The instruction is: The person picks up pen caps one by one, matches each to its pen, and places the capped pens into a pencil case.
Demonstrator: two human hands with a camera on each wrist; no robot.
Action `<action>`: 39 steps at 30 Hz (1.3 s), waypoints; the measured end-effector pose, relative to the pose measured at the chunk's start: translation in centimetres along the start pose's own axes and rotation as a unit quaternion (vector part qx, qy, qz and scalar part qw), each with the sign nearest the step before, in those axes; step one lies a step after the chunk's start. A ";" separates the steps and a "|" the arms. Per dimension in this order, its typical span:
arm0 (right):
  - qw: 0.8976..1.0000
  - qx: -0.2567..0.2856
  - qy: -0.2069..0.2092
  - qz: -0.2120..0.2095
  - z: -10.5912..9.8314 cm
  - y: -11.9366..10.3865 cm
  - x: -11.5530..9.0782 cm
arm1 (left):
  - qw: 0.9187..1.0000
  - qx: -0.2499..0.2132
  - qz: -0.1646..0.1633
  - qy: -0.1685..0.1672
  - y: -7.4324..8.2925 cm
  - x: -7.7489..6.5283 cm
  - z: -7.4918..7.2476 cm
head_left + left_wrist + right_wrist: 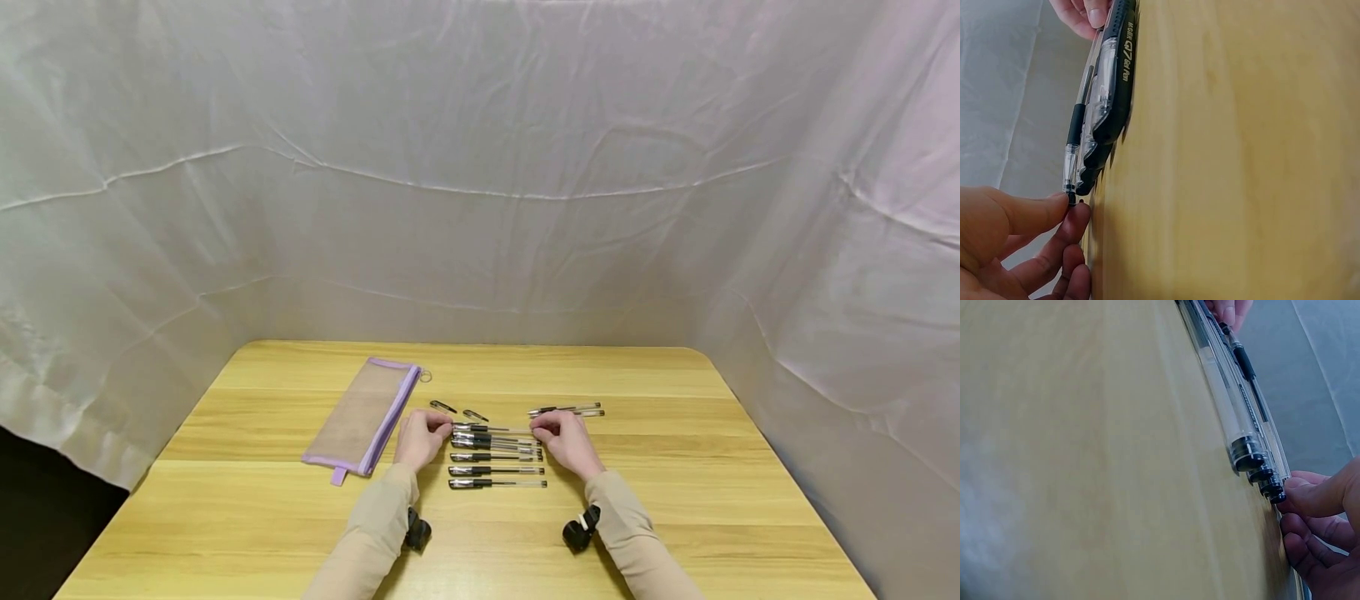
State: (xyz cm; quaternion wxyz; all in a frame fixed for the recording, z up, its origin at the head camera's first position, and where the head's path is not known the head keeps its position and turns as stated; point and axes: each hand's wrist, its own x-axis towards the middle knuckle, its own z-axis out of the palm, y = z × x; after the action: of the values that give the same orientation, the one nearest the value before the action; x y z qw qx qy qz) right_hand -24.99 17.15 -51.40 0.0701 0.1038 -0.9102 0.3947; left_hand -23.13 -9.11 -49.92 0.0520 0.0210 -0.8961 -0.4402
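My left hand [422, 435] pinches the tip end of an uncapped gel pen [1075, 127] between thumb and forefinger. At the pen's other end, the thumb and fingers of my right hand [568, 442] hold its clear barrel. This pen, with a black grip, lies level along the far side of a row of capped black gel pens [480, 471]. In the left wrist view, the nearest capped pen [1116, 81] shows gold lettering on its black cap. Clear barrels with black end plugs [1249, 455] line up in the right wrist view.
Two loose black pen caps [476, 415] lie beyond my left hand. Uncapped pens [588, 408] rest beyond my right hand. A purple-edged mesh zip pouch [360, 412] lies to the left. Pale cloth [480, 250] hangs behind the wooden table [712, 500].
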 end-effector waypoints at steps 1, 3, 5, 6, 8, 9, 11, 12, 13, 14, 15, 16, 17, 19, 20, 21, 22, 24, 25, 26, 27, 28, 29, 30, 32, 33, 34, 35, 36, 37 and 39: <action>1.000 0.000 0.000 0.000 0.0 0.0 0.0 | 1.000 0.002 0.002 0.000 0.0 0.0 0.0; 1.000 -0.001 0.001 -0.001 0.0 0.0 0.0 | 1.000 0.001 -0.001 0.000 0.0 0.0 0.0; 1.000 0.000 0.001 -0.002 -0.1 -0.1 0.0 | 1.000 0.004 0.003 0.002 0.0 0.0 0.0; 1.000 0.001 0.001 -0.002 -0.1 -0.1 0.0 | 1.000 0.005 0.004 0.002 0.0 0.0 0.0; 1.000 0.002 0.001 -0.001 -0.1 -0.2 0.0 | 1.000 0.005 0.003 0.002 0.0 0.0 0.0; 1.000 0.002 0.000 0.000 -0.1 -0.2 0.0 | 1.000 0.007 0.005 0.003 -0.1 0.0 0.0; 1.000 0.005 -0.001 0.003 -0.1 -0.2 0.0 | 1.000 0.009 0.007 0.004 -0.1 0.0 0.0; 1.000 0.005 -0.001 0.004 -0.1 -0.2 0.0 | 1.000 0.010 0.007 0.004 -0.1 0.0 0.1; 1.000 0.004 -0.001 0.005 -0.1 -0.2 0.0 | 1.000 0.010 0.006 0.005 -0.1 0.0 0.1; 1.000 0.003 -0.001 0.005 -0.1 -0.2 0.0 | 1.000 0.010 0.006 0.005 -0.1 0.0 0.1; 1.000 0.003 -0.002 0.006 -0.1 -0.2 0.0 | 1.000 0.010 0.007 0.006 -0.1 0.0 0.1; 1.000 0.003 -0.002 0.007 -0.1 -0.2 0.0 | 1.000 0.011 0.008 0.006 -0.1 0.1 0.2; 1.000 0.003 -0.002 0.007 -0.1 -0.2 0.0 | 1.000 0.010 0.005 0.006 -0.1 0.1 0.2; 1.000 0.002 -0.002 0.009 -0.1 -0.2 0.0 | 1.000 0.006 0.001 0.005 -0.1 0.1 0.2; 1.000 0.002 -0.002 0.010 -0.1 -0.2 0.0 | 1.000 0.004 -0.002 0.004 -0.1 0.2 0.2; 1.000 0.002 -0.002 0.011 -0.1 -0.2 0.0 | 1.000 0.003 -0.004 0.003 0.0 0.2 0.2; 1.000 0.002 -0.002 0.012 -0.1 -0.2 0.0 | 1.000 0.003 -0.004 0.003 0.0 0.2 0.2; 1.000 0.003 -0.001 0.014 -0.1 -0.1 0.0 | 1.000 0.002 -0.002 0.003 0.0 0.2 0.3; 1.000 0.003 0.000 0.015 -0.1 -0.1 0.0 | 1.000 0.003 0.000 0.003 0.0 0.2 0.3; 1.000 0.002 0.000 0.015 -0.1 -0.1 0.0 | 1.000 0.005 0.002 0.004 -0.1 0.2 0.3; 1.000 0.000 0.001 0.016 -0.1 -0.1 0.0 | 1.000 0.006 0.004 0.004 -0.1 0.1 0.3; 1.000 0.000 0.001 0.017 -0.1 -0.1 0.0 | 1.000 0.008 0.007 0.006 -0.1 0.1 0.3; 1.000 0.000 0.001 0.017 -0.1 -0.1 0.0 | 1.000 0.007 0.006 0.006 -0.1 0.1 0.3; 1.000 0.000 0.002 0.018 -0.1 0.0 0.0 | 1.000 0.007 0.006 0.007 -0.1 0.1 0.3; 1.000 0.003 0.002 0.019 -0.1 0.0 0.0 | 1.000 0.006 0.003 0.008 -0.1 0.1 0.4; 1.000 0.005 0.002 0.019 -0.1 0.0 -0.1 | 1.000 0.005 0.003 0.007 -0.1 0.1 0.4; 1.000 0.009 0.001 0.021 -0.1 0.1 -0.1 | 1.000 0.005 0.002 0.007 -0.1 0.1 0.3; 1.000 0.012 0.001 0.022 -0.2 0.1 -0.1 | 1.000 0.004 0.001 0.006 -0.1 0.1 0.3; 1.000 0.016 0.001 0.025 -0.2 0.2 -0.2 | 1.000 0.003 -0.001 0.005 0.0 0.1 0.3; 0.999 0.019 0.001 0.026 -0.2 0.2 -0.2 | 1.000 0.002 -0.001 0.004 0.0 0.0 0.2; 0.999 0.024 0.003 0.030 -0.4 0.4 -0.2 | 1.000 0.002 -0.001 0.003 0.0 0.0 0.2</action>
State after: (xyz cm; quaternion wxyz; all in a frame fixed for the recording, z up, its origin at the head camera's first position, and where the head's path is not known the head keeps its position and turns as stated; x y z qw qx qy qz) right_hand -24.87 17.76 -51.50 0.0589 0.0771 -0.9031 0.4183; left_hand -23.18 -8.99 -50.04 0.0540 0.0227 -0.8970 -0.4380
